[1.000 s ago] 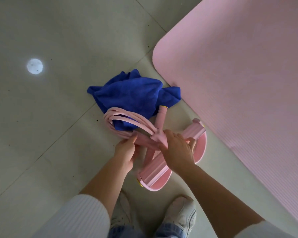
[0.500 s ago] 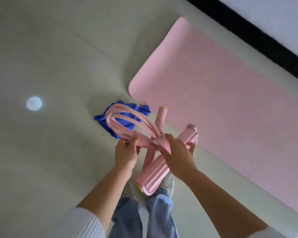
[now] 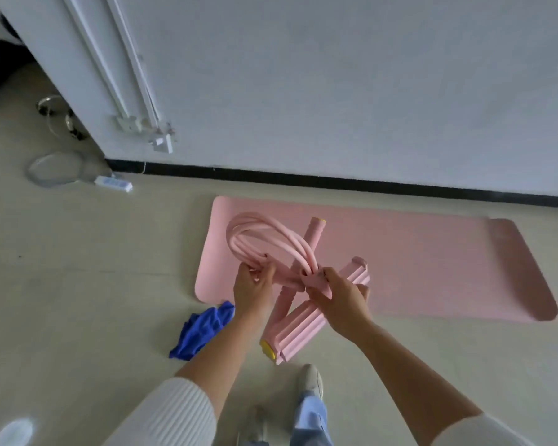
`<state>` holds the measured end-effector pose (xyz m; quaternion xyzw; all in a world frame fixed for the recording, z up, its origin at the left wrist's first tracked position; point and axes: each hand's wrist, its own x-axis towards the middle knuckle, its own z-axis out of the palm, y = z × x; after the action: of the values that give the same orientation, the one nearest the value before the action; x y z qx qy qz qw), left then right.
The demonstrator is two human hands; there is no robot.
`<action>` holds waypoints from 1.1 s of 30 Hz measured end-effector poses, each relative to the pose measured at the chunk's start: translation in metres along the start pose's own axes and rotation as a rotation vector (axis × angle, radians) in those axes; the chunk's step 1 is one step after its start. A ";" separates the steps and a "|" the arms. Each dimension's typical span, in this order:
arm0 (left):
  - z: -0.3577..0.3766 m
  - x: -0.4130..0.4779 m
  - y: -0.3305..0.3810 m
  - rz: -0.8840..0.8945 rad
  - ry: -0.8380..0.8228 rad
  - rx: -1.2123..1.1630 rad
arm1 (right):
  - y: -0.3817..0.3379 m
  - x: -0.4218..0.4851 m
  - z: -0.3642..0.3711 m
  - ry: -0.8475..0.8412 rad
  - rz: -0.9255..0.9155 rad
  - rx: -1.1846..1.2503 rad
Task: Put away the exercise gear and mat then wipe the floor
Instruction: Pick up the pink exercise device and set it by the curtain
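I hold a pink pedal resistance puller (image 3: pixel 306 326) up in front of me, above the floor. Its looped pink tubes (image 3: pixel 255 233) arch upward and a pink handle bar (image 3: pixel 314 233) sticks out behind them. My left hand (image 3: pixel 252 291) grips the tubes near their base. My right hand (image 3: pixel 342 297) clasps the strap where the tubes meet the ribbed foot pedal. A pink exercise mat (image 3: pixel 432 262) lies flat on the floor along the wall. A crumpled blue cloth (image 3: pixel 203 329) rests on the floor by my left forearm.
A white wall with a black baseboard (image 3: pixel 335 181) runs behind the mat. A white power strip (image 3: pixel 113 183) and a clear round lid (image 3: pixel 55 169) lie at the left near a door frame. My shoes (image 3: pixel 310 379) stand on the pale tiled floor.
I have stood up and lifted the puller off the floor; the view has swung up to show the wall and the whole mat. The blue cloth stays on the floor.
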<state>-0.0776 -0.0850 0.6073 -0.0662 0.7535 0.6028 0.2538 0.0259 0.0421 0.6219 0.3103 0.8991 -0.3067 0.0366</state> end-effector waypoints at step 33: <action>0.673 -0.459 0.072 0.534 -0.854 0.483 | 0.551 -0.353 -0.444 0.907 0.712 0.256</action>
<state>0.4927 0.4734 0.7848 0.4370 0.6910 0.4299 0.3831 0.6856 0.4493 0.7798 0.6949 0.6215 -0.2182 -0.2885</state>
